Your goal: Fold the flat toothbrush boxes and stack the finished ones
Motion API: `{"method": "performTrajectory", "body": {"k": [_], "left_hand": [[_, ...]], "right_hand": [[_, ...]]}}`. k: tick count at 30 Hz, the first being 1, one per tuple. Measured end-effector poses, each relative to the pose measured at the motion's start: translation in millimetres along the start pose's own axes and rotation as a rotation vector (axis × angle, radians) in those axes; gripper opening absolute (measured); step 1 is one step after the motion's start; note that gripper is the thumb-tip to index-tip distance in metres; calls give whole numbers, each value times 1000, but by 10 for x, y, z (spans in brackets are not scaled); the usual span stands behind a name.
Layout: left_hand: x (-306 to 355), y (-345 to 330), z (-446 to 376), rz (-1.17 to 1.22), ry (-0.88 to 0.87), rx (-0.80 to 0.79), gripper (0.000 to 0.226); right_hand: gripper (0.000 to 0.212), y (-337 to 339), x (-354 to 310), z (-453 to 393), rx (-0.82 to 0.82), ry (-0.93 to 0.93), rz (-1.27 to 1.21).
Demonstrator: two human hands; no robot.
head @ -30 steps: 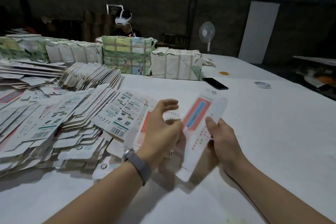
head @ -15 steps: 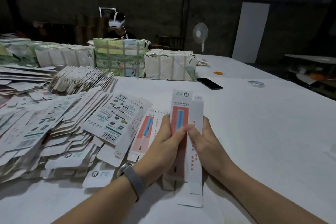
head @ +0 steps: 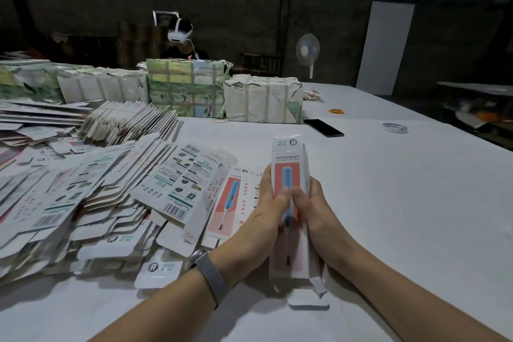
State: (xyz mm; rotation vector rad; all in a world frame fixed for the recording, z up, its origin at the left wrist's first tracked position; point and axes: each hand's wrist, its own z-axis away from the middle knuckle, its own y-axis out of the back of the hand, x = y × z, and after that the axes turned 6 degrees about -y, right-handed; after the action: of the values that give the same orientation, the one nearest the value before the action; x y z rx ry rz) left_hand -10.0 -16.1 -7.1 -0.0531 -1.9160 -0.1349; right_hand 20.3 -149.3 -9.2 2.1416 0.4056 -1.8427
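Since the earlier frames, the toothbrush box [head: 288, 175] has been turned upright from its tilted position and is now squeezed from flat into a narrow sleeve, with both thumbs brought together on its printed front. It is held above the near edge of the desk [head: 402, 203], its loose bottom flaps hanging open at the near end. The left hand [head: 263, 211] is curled round the box's left side, a grey watch band [head: 206, 272] being worn on that wrist; the right hand [head: 313, 208] is curled round the right side, its thumb pressed on the blue toothbrush picture.

Just to the left of the hands, flat boxes [head: 194, 183] are spread face up and face down on the desk, one orange-printed blank lying beside the left hand. Further left, a deep heap of flat blanks [head: 63, 216] is piled. Behind it, a banded bundle of blanks [head: 127, 122] is seen lying on its side.

Beyond, wrapped packs [head: 263, 100] are lined along the desk. To the right of them a black phone [head: 323, 128], a roll of tape [head: 395, 128] and some orange rubber bands [head: 337, 111] are laid well apart. At the far side a person wearing a white headset [head: 180, 33] is seated, and a standing fan [head: 307, 51] is placed by the wall.
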Motion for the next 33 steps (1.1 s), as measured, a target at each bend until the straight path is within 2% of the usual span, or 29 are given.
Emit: {"method": "performTrajectory", "body": {"k": [3, 7, 12, 13, 15, 17, 18, 20, 21, 23, 25, 28, 31, 33], "left_hand": [[26, -11, 10, 94, 39, 39, 77], [55, -9, -12, -4, 23, -9, 88], [69, -29, -4, -54, -16, -5, 89], [56, -38, -22, -31, -21, 9, 87], [112, -58, -88, -11, 15, 40, 69], [112, -8, -80, 173, 103, 5, 62], [132, -3, -75, 361, 191, -38, 70], [146, 20, -40, 596, 307, -127, 75], [100, 38, 1, 598, 299, -141, 71], [55, 37, 25, 491, 236, -81, 55], [21, 15, -11, 357, 139, -10, 44], [43, 0, -26, 161, 84, -1, 36], [16, -8, -42, 26, 9, 9, 41], [-9, -10, -68, 47, -32, 76, 40]], "right_hand": [[51, 7, -31, 15, -13, -5, 32], [45, -65, -107, 46, -36, 21, -10], [56, -177, -190, 101, -139, 30, -228], [54, -173, -182, 105, -154, 19, -263], [46, -146, -181, 106, -146, -23, -268], [37, -97, -196, 64, -95, -16, -179], [39, -66, -200, 49, -61, -1, -162], [60, -6, -190, 21, -1, 19, -180], [70, 8, -178, 12, 9, 10, -187], [76, 12, -155, 6, 13, -20, -225], [64, -1, -162, 8, 6, -22, -276], [42, -51, -160, 13, 25, -4, -288], [32, -67, -152, 0, 102, 8, -236], [37, -66, -148, 11, 117, 33, -152]]}}
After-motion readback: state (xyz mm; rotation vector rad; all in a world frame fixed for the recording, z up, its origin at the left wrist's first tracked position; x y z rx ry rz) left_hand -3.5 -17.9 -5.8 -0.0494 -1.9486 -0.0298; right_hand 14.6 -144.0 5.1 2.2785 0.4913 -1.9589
